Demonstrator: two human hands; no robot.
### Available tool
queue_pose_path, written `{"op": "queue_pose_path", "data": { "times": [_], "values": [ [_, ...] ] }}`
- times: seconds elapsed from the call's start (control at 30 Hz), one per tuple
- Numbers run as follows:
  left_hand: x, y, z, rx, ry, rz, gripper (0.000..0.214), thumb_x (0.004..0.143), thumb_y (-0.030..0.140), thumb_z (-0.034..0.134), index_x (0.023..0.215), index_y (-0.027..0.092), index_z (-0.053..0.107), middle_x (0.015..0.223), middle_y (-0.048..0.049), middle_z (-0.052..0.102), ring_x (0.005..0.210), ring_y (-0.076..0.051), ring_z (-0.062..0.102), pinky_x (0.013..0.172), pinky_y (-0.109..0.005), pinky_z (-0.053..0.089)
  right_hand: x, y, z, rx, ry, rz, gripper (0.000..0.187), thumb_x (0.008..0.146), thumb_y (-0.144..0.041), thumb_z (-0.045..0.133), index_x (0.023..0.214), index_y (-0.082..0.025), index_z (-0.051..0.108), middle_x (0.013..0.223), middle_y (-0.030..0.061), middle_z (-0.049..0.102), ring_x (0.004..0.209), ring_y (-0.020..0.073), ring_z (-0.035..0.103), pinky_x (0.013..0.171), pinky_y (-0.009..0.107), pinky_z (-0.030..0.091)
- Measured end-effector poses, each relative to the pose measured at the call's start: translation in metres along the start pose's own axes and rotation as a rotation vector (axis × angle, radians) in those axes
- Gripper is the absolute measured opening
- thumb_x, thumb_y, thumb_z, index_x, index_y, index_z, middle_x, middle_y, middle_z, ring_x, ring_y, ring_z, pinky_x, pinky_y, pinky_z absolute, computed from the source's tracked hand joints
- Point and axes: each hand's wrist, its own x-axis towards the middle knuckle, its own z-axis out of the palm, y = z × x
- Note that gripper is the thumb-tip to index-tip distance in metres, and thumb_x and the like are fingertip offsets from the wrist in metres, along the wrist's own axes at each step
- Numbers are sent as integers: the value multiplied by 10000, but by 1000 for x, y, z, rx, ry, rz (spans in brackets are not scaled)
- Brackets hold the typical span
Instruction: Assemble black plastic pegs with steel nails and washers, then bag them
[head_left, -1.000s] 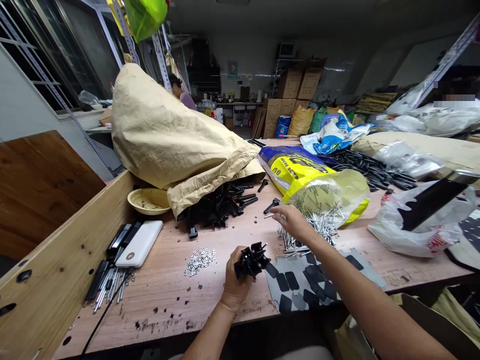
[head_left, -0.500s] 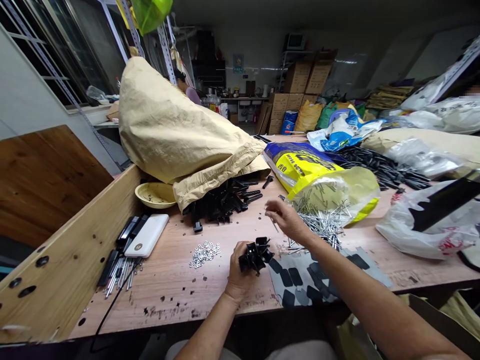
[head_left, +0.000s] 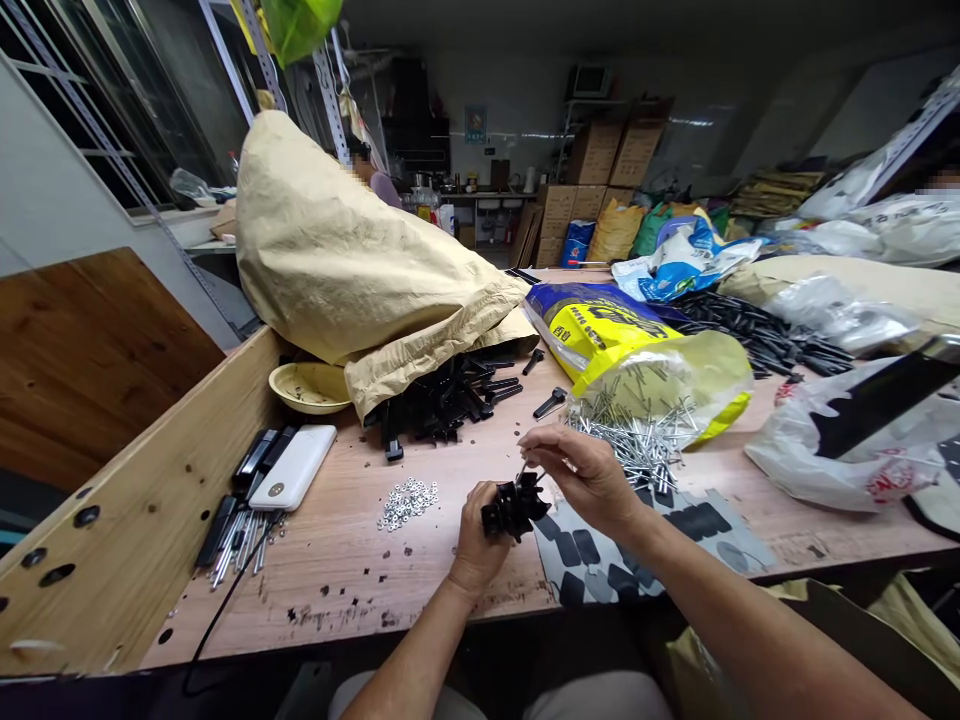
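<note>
My left hand (head_left: 480,535) is closed around a bundle of black plastic parts (head_left: 513,505), held just above the wooden table (head_left: 337,570). Directly above the bundle, my right hand (head_left: 581,468) pinches a thin metal pin (head_left: 523,468) between thumb and fingers, its tip touching the black parts. A heap of loose metal pins (head_left: 637,440) spills from a yellow bag (head_left: 637,355) just right of my right hand. Small silver washers (head_left: 409,500) lie in a pile left of my left hand.
A big tan sack (head_left: 352,260) covers a heap of black parts (head_left: 442,400). A yellow bowl (head_left: 311,387), a white power bank (head_left: 292,480), grey sheets with black pads (head_left: 637,555) and plastic bags (head_left: 847,440) also lie on the table. Another person sits behind the sack.
My right hand drew back from the pin heap toward me, carrying a pin to the black bundle in my left hand. The left hand stayed about where it was.
</note>
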Motion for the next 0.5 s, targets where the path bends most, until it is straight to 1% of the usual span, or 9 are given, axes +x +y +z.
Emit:
{"op": "queue_pose_path", "data": {
  "times": [0.07, 0.1, 0.17, 0.27, 0.37, 0.5],
  "values": [
    [0, -1, 0, -2, -8, 0, 181, 707, 85, 535, 841, 192, 591, 807, -40, 611, 778, -208, 577, 716, -324, 461, 0, -3, -1, 10, 26, -6, 140, 945, -172, 516, 1048, -226, 594, 906, 33, 666, 745, 124, 647, 683, 242, 529],
    [0, -2, 1, -4, -7, 1, 179, 704, 87, 535, 840, 192, 589, 808, -40, 611, 779, -208, 578, 718, -325, 462, 0, -4, 0, 1, 5, -24, 142, 947, -166, 508, 1042, -225, 595, 905, 33, 669, 766, 127, 649, 699, 245, 529],
    [-1, -3, 1, -4, 0, 6, 184, 698, 88, 536, 842, 192, 583, 821, -43, 618, 793, -211, 582, 730, -332, 466, 0, -5, 2, -34, -72, -60, 164, 956, -154, 475, 1040, -222, 598, 919, 39, 683, 832, 137, 653, 748, 255, 527],
    [-1, -5, 1, -1, 4, 1, 225, 689, 81, 540, 877, 194, 592, 859, -48, 636, 828, -218, 593, 754, -341, 471, 0, -1, 5, -75, -169, -34, 188, 972, -169, 439, 1046, -226, 602, 940, 44, 701, 867, 145, 660, 782, 271, 527],
    [-1, -7, 1, -10, -2, -12, 244, 695, 91, 553, 909, 196, 607, 865, -46, 644, 833, -219, 600, 760, -346, 477, 1, 2, 2, -147, -203, -40, 183, 975, -201, 448, 1034, -234, 618, 946, 50, 712, 889, 169, 658, 812, 314, 518],
    [1, -7, 1, -19, 11, -15, 232, 708, 107, 564, 917, 195, 612, 856, -42, 646, 797, -214, 605, 743, -347, 488, -1, -1, 1, -209, -225, -92, 207, 980, -195, 430, 1033, -231, 627, 889, 48, 716, 856, 179, 640, 918, 395, 470]
  ]
}}
